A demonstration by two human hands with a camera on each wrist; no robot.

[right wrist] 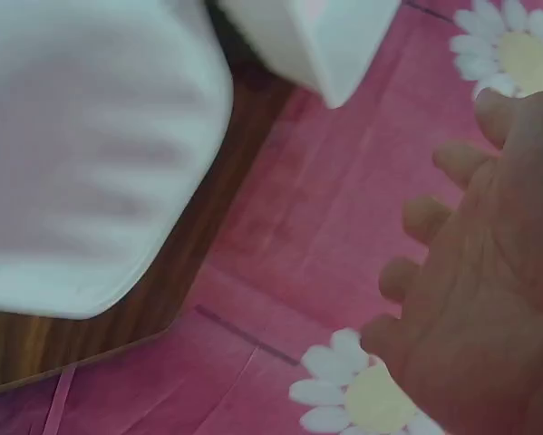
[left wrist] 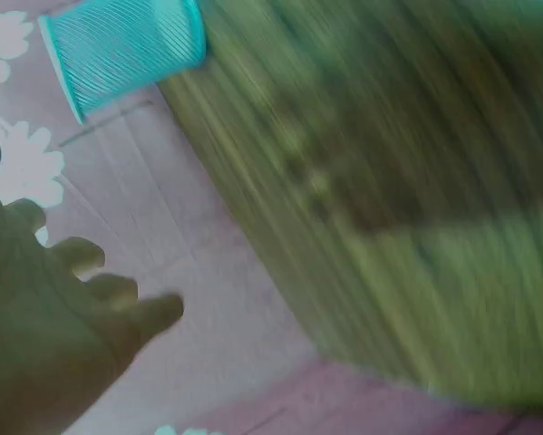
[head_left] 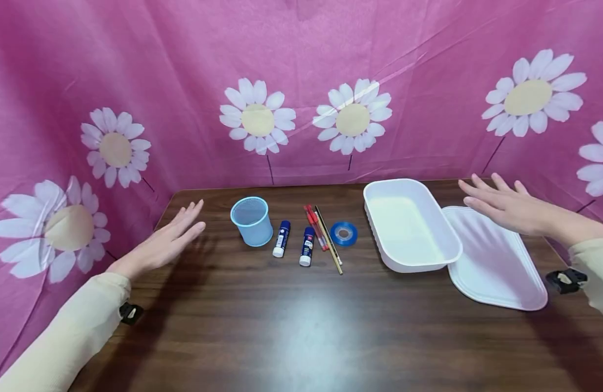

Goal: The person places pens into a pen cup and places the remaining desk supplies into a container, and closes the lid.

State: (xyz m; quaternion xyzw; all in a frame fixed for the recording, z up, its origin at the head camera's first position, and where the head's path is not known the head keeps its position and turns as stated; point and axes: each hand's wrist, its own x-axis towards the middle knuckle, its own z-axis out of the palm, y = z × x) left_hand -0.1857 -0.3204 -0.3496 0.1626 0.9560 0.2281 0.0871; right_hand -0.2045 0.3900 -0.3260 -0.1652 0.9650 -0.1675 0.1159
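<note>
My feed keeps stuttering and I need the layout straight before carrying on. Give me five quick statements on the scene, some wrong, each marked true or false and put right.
1. Seen from the head camera, the glue sticks are between the blue mesh cup and the red pens. True.
2. The red pens are inside the blue mesh cup. False: they lie on the table.
3. Left to right, the white container comes between the blue tape and the white lid. True.
4. The white lid covers the white container. False: the container is uncovered.
5. The left hand and right hand hold nothing. True.
</note>
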